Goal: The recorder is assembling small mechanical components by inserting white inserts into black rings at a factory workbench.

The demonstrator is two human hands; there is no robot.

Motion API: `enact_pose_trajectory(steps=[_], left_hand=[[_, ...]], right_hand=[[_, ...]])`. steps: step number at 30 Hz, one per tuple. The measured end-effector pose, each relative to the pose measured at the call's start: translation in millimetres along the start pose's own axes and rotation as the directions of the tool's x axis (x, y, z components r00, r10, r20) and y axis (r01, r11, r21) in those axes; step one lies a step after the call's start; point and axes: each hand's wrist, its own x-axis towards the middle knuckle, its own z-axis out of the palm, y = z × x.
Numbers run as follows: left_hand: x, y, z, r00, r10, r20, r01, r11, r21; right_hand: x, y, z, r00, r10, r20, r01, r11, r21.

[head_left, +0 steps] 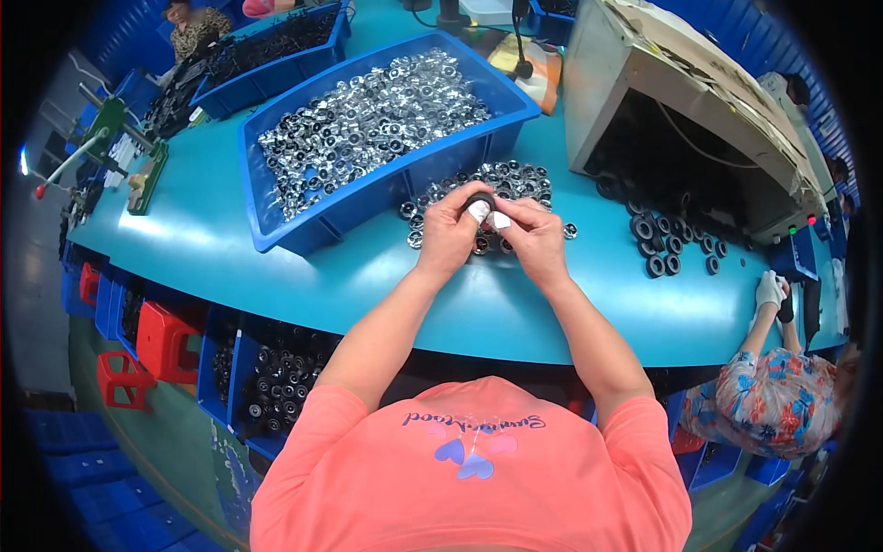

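Note:
My left hand (446, 239) and my right hand (536, 241) meet above the teal table. Between their fingertips is a small black ring (477, 197), like a little rubber tyre. The left fingers wrap its side, and the right fingertips pinch at it from the right. White wraps (499, 221) cover the thumb tips. Whether another part sits inside the ring is hidden by the fingers. Below and behind the hands lies a loose pile of shiny silver wheel-like parts (529, 178) with dark centres.
A large blue bin (322, 225) full of similar silver parts stands behind on the left. Several black rings (655, 267) lie right, before a beige box-shaped machine (589, 83). A green hand press (110, 124) stands far left. At right, a co-worker's gloved hand (771, 291) holds something dark.

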Motion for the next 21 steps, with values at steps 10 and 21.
enact_pose_trajectory(steps=[10, 21], left_hand=[[-2.0, 10.9, 1.8, 0.972, -0.075, 0.221, 0.088, 0.995, -0.047], [-8.7, 7.7, 15.5, 0.979, -0.003, 0.202, -0.042, 0.975, 0.219]], right_hand=[[10.7, 2.5, -18.7, 0.938, 0.326, 0.119, -0.345, 0.849, 0.4], [10.0, 25.1, -8.0, 0.977, 0.19, 0.101, -0.213, 0.917, 0.336]])
